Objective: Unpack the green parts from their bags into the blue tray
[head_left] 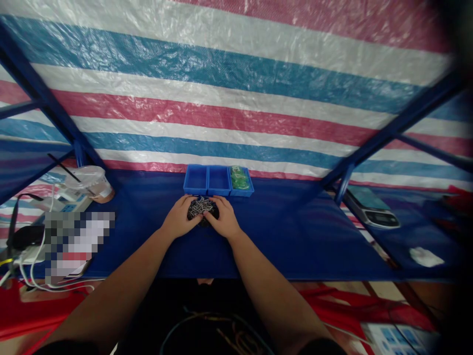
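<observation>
Right at centre, a heap of thin silver metal pins (201, 205), nails or something close to them, sits on a dark round object (202, 220), and it's hard to say from here whether that's a pad or a shallow dish. The pair lies in the middle of the table, just in front of the tray. Both hands are on it! The left hand (181, 217) comes in from the left and the right hand (224, 217) from the right, cupped around the dark object on either side, almost meeting over the heap. The left fingers (191, 204) and right fingers (218, 201) are gently curved and only partly open, their tips at the edge of the pins. Are they gripping or just resting? Can't tell from this angle.

Just beyond the hands, a blue three-compartment tray (218, 181) sits on the far side of the blue table cloth (291, 241), with green items (240, 177) packed in its right compartment. Out to the left, a clear plastic cup (90, 181) with a dark straw stands near the table's far left corner, and white cables (35, 268) trail along the near left edge beside a pixelated patch. Over on the right, a digital scale (371, 209) sits on a lower blue shelf with a white cloth (424, 256) nearer in. Blue metal frame bars (391, 125) cross a striped tarp (221, 98) behind it all.
</observation>
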